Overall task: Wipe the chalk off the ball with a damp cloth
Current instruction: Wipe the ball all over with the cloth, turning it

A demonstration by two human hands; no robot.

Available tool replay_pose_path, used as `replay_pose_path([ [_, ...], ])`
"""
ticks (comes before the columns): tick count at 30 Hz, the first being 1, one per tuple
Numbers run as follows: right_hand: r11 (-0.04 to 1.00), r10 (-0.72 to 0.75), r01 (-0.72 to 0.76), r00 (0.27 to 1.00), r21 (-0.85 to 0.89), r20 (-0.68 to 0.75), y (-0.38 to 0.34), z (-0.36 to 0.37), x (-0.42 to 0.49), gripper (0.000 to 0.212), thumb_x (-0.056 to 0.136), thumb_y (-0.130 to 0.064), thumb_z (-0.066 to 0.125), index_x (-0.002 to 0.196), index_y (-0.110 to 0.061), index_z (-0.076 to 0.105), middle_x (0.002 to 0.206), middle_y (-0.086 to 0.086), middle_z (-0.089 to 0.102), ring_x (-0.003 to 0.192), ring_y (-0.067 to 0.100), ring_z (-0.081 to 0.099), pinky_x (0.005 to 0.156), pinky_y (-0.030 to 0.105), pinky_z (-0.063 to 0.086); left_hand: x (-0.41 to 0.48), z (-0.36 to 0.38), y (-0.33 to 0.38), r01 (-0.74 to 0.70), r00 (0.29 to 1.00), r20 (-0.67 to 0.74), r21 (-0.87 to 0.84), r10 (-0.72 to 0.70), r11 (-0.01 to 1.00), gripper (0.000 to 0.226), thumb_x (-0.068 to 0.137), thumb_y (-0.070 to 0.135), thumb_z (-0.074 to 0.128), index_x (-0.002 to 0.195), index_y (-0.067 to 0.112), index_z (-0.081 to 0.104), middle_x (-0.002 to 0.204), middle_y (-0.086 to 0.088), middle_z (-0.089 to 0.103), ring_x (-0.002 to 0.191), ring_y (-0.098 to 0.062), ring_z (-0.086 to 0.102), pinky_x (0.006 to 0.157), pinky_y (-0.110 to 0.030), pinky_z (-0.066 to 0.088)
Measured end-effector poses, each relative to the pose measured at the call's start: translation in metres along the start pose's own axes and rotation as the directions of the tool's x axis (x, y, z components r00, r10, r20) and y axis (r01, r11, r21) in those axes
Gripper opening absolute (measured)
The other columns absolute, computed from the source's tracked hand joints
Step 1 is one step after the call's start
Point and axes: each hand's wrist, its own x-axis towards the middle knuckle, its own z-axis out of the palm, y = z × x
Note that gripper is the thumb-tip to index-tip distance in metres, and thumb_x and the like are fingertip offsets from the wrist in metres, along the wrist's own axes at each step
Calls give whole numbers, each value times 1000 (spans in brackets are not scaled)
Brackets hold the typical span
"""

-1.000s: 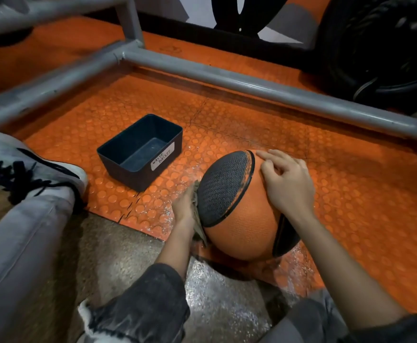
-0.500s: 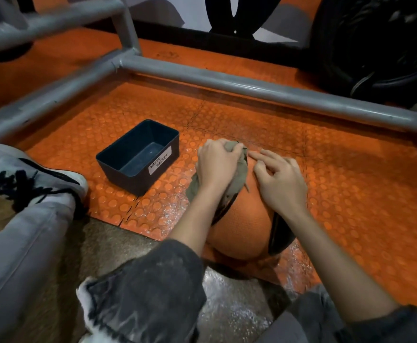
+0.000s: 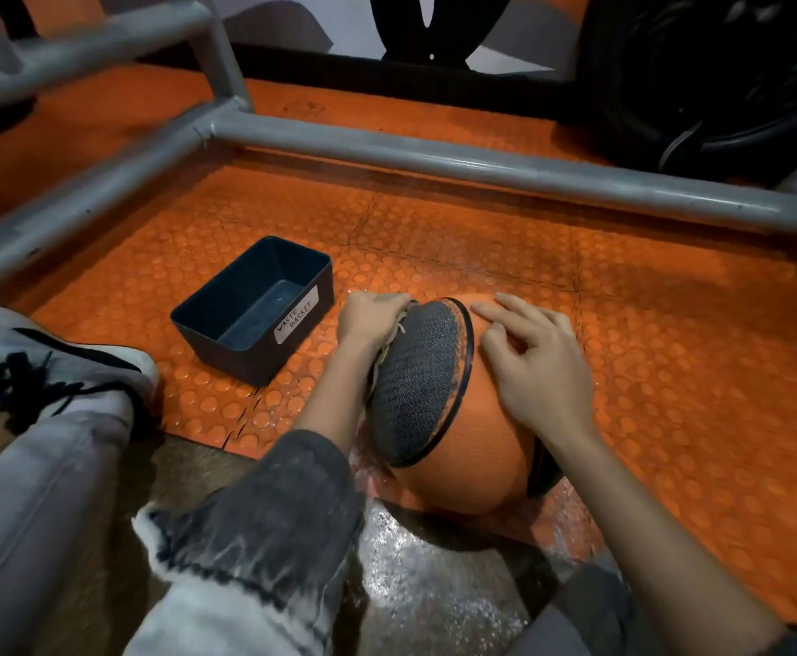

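Underfoot, an orange studded floor mat (image 3: 647,371), fenced by a grey metal tube frame (image 3: 434,158), with a patch of glistening concrete floor (image 3: 425,589) along its near edge.

On the left hand (image 3: 368,319), fingers (image 3: 399,300) clenched round a pale cloth (image 3: 388,345), pinning it to the upper left flank of the ball (image 3: 472,461). Only a thin crumpled strip of cloth on show, squeezed between the hand and the ball's dark textured panel (image 3: 415,381).

On the right hand (image 3: 538,371), fingers (image 3: 510,309) released, spread and lightly bent, resting on the orange top of the ball and grasping nothing.

Ball itself orange, ringed in black round the dark panel, sitting on the mat right at the near edge where matting meets concrete, between the two forearms. Dark grey sleeve (image 3: 288,504) on the left arm, pushed up above the wrist.

Just left of the ball and apart from it, a dark rectangular bin (image 3: 226,357) standing upright on the mat, with a white label (image 3: 296,320) on its near wall reading "WASTE BASKET".

Further left, a white shoe (image 3: 65,352) with black laces, planted at the mat's edge above a pale grey trouser leg (image 3: 32,513).

Beyond the frame at upper right, a large black tyre (image 3: 718,78).
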Motion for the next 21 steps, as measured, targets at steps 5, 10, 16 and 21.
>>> replay_pose_path([
  [5, 999, 18, -16, 998, -31, 67, 2, -5, 6, 41, 89, -40, 38, 122, -38, 61, 135, -13, 52, 127, 14, 40, 102, 33, 33, -62, 11, 19, -342, 932, -117, 27, 343, 939, 26, 87, 40, 61, 83, 16, 72, 88, -4, 70, 83, -20, 63, 76, -32, 49],
  [10, 977, 73, -23, 970, -212, 230, -3, 0, 17, 55, 94, -48, 32, 142, -24, 41, 152, 5, 33, 141, 22, 26, 116, 41, 18, -93, 13, 12, -531, 828, -78, 207, 555, 822, 24, 91, 36, 57, 98, 17, 70, 89, 3, 49, 97, -21, 48, 89, -33, 35],
  [16, 976, 14, 37, 973, -215, 229, -4, -1, 14, 49, 97, -43, 36, 141, -23, 42, 150, 2, 37, 139, 20, 29, 115, 32, 16, -36, 8, 25, -340, 937, -15, 182, 348, 923, 20, 87, 37, 62, 88, 20, 71, 93, -5, 70, 90, -23, 62, 83, -34, 49],
  [21, 981, -16, 47, 986, -188, 167, 2, -3, 6, 65, 83, -52, 26, 137, -23, 49, 147, 4, 43, 137, 22, 35, 114, 36, 24, 14, 11, 23, -56, 977, 209, 55, 44, 997, 23, 87, 28, 66, 92, 6, 68, 83, -2, 71, 77, -17, 64, 72, -23, 52],
])
